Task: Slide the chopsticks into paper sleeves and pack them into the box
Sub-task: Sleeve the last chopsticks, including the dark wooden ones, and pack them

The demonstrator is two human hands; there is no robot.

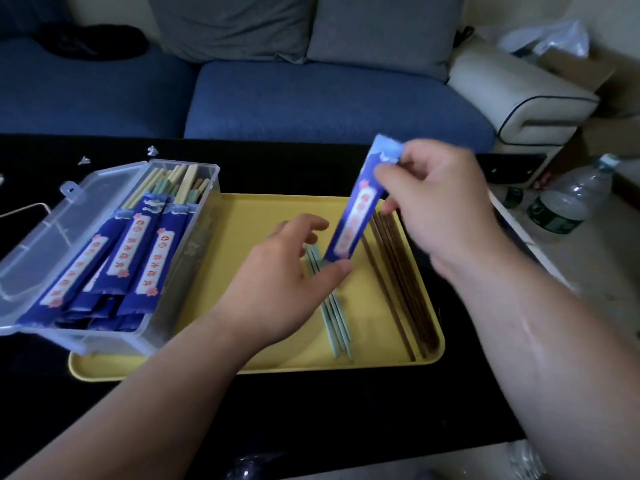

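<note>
Right hand (433,202) pinches the blue paper sleeve (353,223) by its top end, tilted so the lower mouth points down at the pale green chopsticks (334,317) lying on the yellow tray (263,216), likely ready to receive a pair. Left hand (287,271) is down over those chopsticks, thumb just beside the sleeve's mouth; whether it actually grips any, I cannot tell. Brown chopsticks (401,282) wait bare on the tray's right side. The clear box (180,271) sits at the left, lid open, several sleeved pairs (149,258) already packed inside
</note>
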